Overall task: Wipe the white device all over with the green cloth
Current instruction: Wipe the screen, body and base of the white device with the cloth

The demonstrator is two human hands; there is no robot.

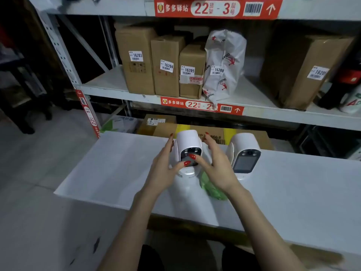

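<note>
Both hands' grip seemingly loose; white table [109,173] fronts parcel shelves [117,89].

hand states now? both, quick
Left hand: open, thumb on white device.
Right hand: open, thumb on it too; green cloth lies unheld.

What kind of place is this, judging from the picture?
Probably a parcel pickup station or small storeroom: grey metal shelving holds brown cardboard boxes with numbered white stickers, and red shelf-number labels with barcodes mark each level.
</note>
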